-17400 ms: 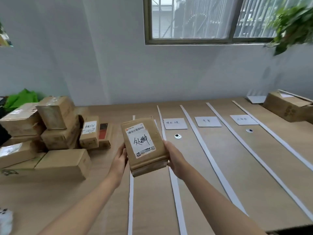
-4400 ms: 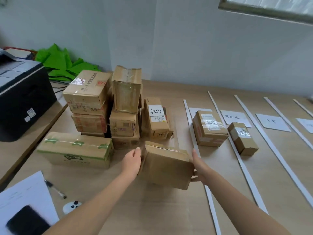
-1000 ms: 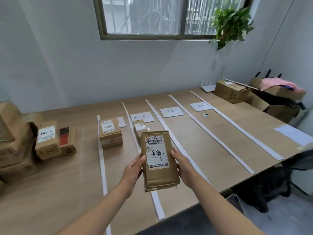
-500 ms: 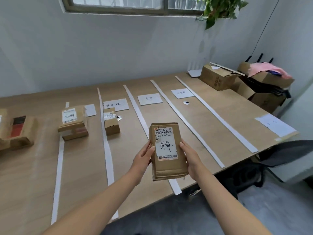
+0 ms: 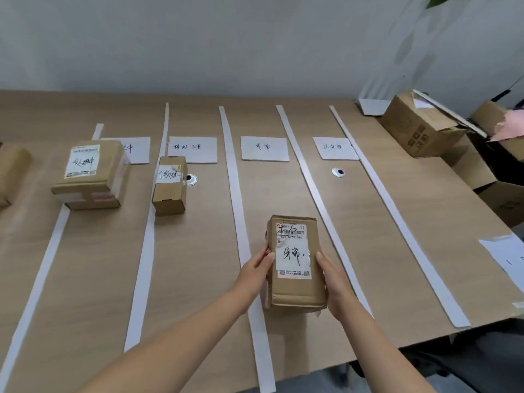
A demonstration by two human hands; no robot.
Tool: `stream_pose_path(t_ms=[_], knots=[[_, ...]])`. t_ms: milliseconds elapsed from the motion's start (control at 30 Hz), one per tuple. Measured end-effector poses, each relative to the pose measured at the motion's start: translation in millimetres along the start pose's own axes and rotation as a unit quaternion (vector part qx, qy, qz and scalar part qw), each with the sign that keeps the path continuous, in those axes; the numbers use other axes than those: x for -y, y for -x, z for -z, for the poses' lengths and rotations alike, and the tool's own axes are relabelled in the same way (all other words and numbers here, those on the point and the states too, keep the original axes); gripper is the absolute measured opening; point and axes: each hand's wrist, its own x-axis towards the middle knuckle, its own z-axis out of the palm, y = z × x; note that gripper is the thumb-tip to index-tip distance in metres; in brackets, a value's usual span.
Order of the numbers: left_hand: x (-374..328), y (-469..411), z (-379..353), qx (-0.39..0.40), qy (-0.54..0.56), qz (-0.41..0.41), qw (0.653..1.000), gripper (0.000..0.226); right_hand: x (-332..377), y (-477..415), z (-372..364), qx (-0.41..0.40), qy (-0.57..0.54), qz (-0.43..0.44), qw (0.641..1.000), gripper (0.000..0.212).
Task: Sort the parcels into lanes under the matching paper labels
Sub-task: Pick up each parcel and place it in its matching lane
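Both hands, left hand [image 5: 256, 269] and right hand [image 5: 333, 279], clasp the labelled parcel [image 5: 295, 262] by its sides; long axis points away, straight toward the matching paper label [image 5: 264, 148] ahead.

This is a plain office room set up for parcel sorting. A long wooden desk [image 5: 397, 251] with 2 cable grommets [image 5: 338, 172] stands against a bare white wall [image 5: 226, 38]. 5 white tape strips [image 5: 235, 194] mark lanes under 4 handwritten paper labels [image 5: 264, 148]. Taped parcels [image 5: 90, 174] carry shipping stickers, and worn cartons [image 5: 419, 129] sit at the right.
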Motion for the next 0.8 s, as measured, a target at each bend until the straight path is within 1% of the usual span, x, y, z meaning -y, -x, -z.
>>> stream_pose_path(t_ms=[67,133,200,267,433,633,800], knots=[[4,-11,-9,-0.03,-0.013,0.001,0.999,0.043,-1,-19,0,0.012,0.009,-0.013,1.0,0.041],[9,-25,-18,-0.064,-0.033,-0.013,0.997,0.039,-3,-37,-2,0.021,0.013,-0.007,1.0,0.044],[6,-39,-28,-0.091,-0.048,-0.025,0.994,0.034,-1,-55,-6,0.022,0.016,0.008,1.0,0.045],[3,-54,-34,-0.111,-0.061,-0.017,0.992,0.031,6,-70,-8,0.013,0.033,0.032,0.999,0.045],[-16,-107,-29,-0.143,-0.125,-0.027,0.981,0.042,34,-118,-20,0.024,0.065,0.066,0.995,0.046],[-50,-161,-19,-0.201,-0.159,-0.053,0.965,0.04,68,-184,-41,0.063,0.084,0.064,0.992,0.048],[-70,-200,-4,-0.236,-0.235,-0.073,0.94,0.042,90,-223,-63,0.08,0.084,0.087,0.989,0.046]])
